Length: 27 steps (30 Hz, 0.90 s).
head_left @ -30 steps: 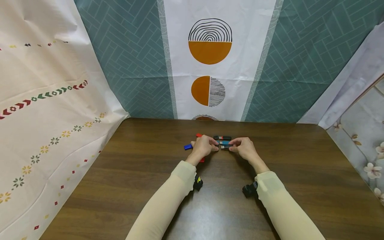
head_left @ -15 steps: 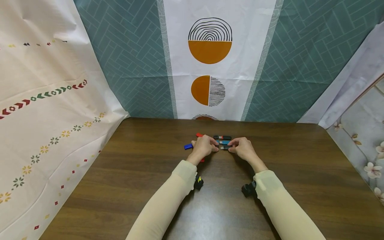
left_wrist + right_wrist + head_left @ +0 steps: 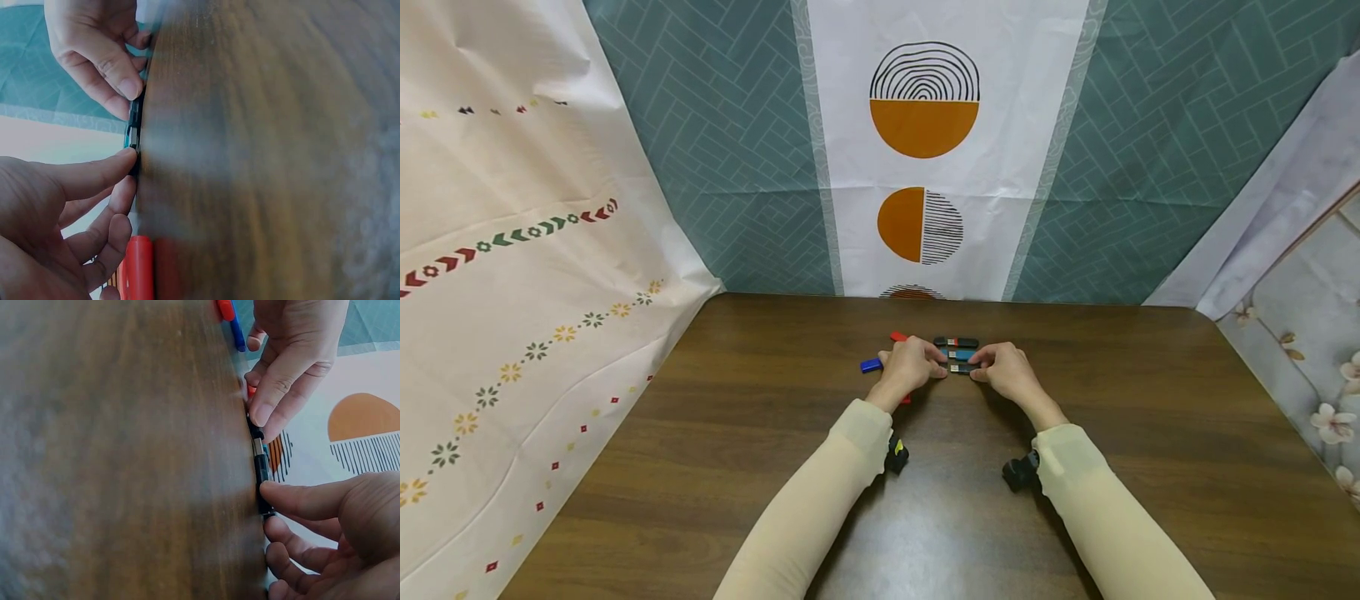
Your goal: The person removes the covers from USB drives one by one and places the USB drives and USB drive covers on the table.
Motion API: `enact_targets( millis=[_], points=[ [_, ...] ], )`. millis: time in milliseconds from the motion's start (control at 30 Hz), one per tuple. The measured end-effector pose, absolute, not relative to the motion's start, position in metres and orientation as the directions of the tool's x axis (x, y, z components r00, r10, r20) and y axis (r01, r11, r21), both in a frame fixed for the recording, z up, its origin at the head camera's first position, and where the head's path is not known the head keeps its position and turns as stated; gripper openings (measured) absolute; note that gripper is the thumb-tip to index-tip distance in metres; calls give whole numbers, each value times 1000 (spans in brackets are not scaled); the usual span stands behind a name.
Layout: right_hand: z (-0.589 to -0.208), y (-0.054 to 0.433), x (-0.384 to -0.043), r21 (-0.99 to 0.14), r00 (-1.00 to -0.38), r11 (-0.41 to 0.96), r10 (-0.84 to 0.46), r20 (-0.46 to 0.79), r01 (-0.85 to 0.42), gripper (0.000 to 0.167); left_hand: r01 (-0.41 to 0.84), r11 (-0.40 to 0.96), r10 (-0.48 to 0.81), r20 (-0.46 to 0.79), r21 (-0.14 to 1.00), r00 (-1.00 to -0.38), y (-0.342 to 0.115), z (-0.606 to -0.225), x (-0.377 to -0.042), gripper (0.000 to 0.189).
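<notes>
A black USB flash drive (image 3: pixel 961 369) lies on the table with its metal plug pointing left. My right hand (image 3: pixel 1009 369) pinches the drive's body between thumb and fingers. My left hand (image 3: pixel 908 367) pinches a small black cap (image 3: pixel 255 430) at the plug's end. In the right wrist view part of the metal plug (image 3: pixel 258 447) shows between cap and body. Just beyond lies a blue flash drive (image 3: pixel 960 356), its left end close to my left fingers. Farther back is a black flash drive with a red part (image 3: pixel 957 342).
Around my left hand, partly hidden by it, lie a blue piece (image 3: pixel 871 366), a red piece (image 3: pixel 898 337) and another red piece (image 3: pixel 906 399). The wooden table (image 3: pixel 760 400) ends at a patterned cloth (image 3: pixel 752 242) behind.
My right hand has slid slightly left with the black flash drive, bringing its plug nearer the left fingers. My left hand has hardly moved.
</notes>
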State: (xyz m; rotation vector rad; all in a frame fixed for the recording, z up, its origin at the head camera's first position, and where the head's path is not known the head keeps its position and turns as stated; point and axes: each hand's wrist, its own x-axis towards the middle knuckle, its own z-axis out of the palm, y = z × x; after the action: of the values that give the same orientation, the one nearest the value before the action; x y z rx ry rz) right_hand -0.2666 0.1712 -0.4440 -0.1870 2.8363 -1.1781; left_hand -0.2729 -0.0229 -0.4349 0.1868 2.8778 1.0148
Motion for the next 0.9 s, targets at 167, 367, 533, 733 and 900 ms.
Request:
enact_targets(
  millis=[167, 367, 533, 733, 900],
  points=[
    [-443, 171, -266, -711, -990, 697, -140, -15, -88, 18, 90, 777, 143, -35, 624, -989, -23, -435, -273, 17],
    [-443, 171, -266, -718, -989, 691, -147, -18, -89, 19, 87, 768, 144, -38, 635, -989, -24, -434, -272, 16],
    [-441, 172, -264, -723, -988, 684, -152, -13, -96, 19, 87, 760, 145, -38, 644, -989, -25, -434, -272, 16],
    [-439, 173, -263, -735, -989, 671, -145, 0, -99, 20, 86, 750, 139, -28, 656, -990, -27, -434, -271, 14],
    [-440, 175, -262, -749, -991, 656, -132, 14, -98, 20, 91, 725, 141, -17, 683, -990, -30, -434, -271, 14]
  ],
)
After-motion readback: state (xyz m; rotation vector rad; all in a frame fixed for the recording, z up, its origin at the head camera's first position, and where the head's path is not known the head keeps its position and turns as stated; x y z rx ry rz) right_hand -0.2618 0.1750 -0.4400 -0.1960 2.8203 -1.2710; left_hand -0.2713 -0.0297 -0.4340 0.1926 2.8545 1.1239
